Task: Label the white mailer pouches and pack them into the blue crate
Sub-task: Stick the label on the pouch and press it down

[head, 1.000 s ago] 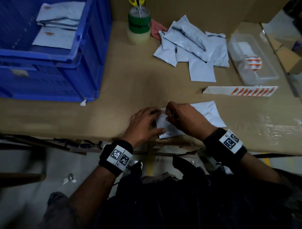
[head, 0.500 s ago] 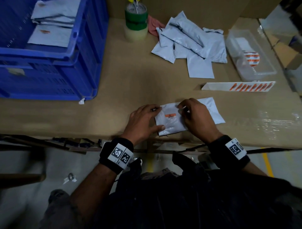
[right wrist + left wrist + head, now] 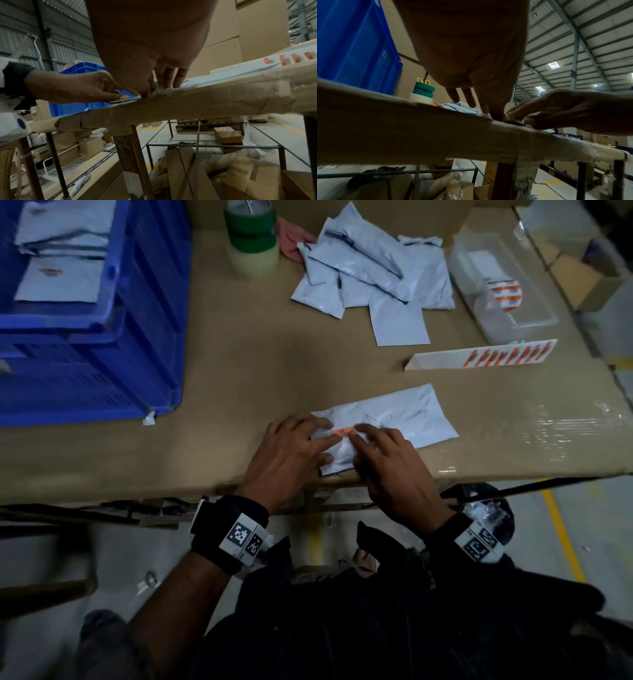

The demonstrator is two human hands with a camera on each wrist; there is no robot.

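Note:
A white mailer pouch (image 3: 404, 419) lies flat at the near edge of the table, with an orange label (image 3: 342, 432) stuck on its left part. My left hand (image 3: 298, 446) rests on the pouch's left end, fingers straight and the thumb down on its near corner. My right hand (image 3: 383, 457) lies beside it, its straight fingers pressing at the label. The two hands nearly touch over the label. The blue crate (image 3: 144, 313) stands at the far left, with labelled pouches (image 3: 58, 282) inside. A pile of unlabelled pouches (image 3: 373, 275) lies at the back.
A white strip of orange labels (image 3: 479, 359) lies right of centre. Behind it stands a clear plastic tray (image 3: 534, 313) holding more labels. Stacked tape rolls (image 3: 251, 241) and a pink cloth (image 3: 291, 237) sit at the back. Cardboard covers the table (image 3: 239, 371).
A second ago both hands pinched the label at the pouch's left end. The label is now stuck down, and both hands have flattened, fingers meeting over it.

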